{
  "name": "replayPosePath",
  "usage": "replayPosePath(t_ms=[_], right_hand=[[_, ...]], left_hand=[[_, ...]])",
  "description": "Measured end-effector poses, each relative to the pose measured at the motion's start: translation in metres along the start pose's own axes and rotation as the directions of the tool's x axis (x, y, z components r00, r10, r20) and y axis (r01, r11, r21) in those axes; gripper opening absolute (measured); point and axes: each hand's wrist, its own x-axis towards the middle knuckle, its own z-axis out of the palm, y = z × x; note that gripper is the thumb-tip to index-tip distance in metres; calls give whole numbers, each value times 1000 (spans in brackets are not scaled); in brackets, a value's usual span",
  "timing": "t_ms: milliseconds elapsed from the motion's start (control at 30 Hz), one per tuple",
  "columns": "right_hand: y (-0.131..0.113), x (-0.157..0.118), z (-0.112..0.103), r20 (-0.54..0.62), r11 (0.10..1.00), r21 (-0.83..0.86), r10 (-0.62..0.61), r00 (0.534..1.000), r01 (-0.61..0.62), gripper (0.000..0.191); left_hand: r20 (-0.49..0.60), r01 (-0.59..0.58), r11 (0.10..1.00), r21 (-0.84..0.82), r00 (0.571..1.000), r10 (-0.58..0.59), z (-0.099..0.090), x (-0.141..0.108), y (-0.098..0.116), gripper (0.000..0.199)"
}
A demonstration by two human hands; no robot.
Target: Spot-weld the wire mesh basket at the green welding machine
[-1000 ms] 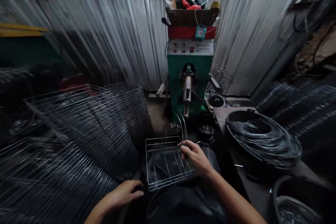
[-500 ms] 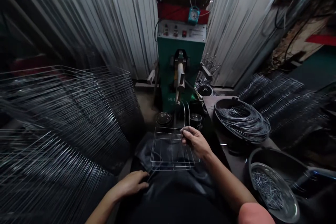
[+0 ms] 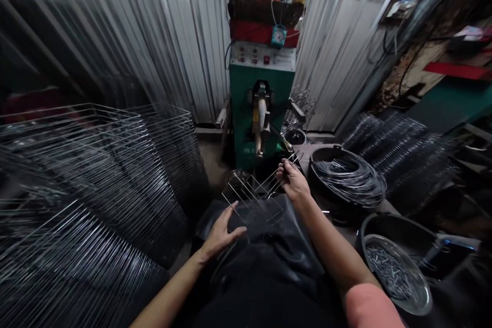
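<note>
A thin wire rack (image 3: 251,196) is tilted over my lap, its bars crossing in a grid. My right hand (image 3: 294,180) is closed round its upper right end, and wire ends stick out past the fingers. At the rack's lower left is my left hand (image 3: 222,232), thumb and fingers spread apart; I cannot tell whether it touches the wire. Beyond the rack stands a green machine (image 3: 240,97), with a pale rod-like electrode arm (image 3: 262,118) pointing down toward me. Dark cloth (image 3: 265,261) covers my lap.
Tall stacks of wire racks (image 3: 88,205) fill the left side. On the right are a coil of wires (image 3: 346,177) in a black basin, a metal bowl (image 3: 418,292) of small metal pieces, and more stacked wire parts (image 3: 400,143). A corrugated metal wall (image 3: 172,36) rises behind.
The rack has turned and tilted in my right hand, which has moved slightly up and right. My left hand has come up and right toward the rack, fingers opening. The view has shifted slightly.
</note>
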Motion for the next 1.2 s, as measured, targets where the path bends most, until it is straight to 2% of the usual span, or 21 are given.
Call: replayPosePath(t_ms=[100,267,467,667,833,967,1200], right_hand=[[-4,21,-5,-81,998,56,-13,997,18,11],[4,49,-20,-106,999,48,20,994,-15,20],[26,74,-37,-134,996,-2,84,987,-85,29],[31,92,-37,-126,983,-58,167,978,-175,22],[36,103,-39,-97,974,-72,206,974,-213,29],[43,109,-38,-113,982,-79,164,980,-174,31],[44,124,-32,-117,990,-120,65,991,-79,31]], left_hand=[[-137,-70,982,-177,989,46,7,24,18,61],[-218,-10,904,-427,972,-92,18,56,43,52],[-255,8,800,-600,946,-200,22,92,44,36],[-261,44,772,-634,928,-267,12,120,38,35],[-303,55,776,-629,901,-310,14,130,36,34],[-271,83,762,-642,906,-326,20,134,34,34],[-276,67,761,-645,908,-314,22,149,33,32]])
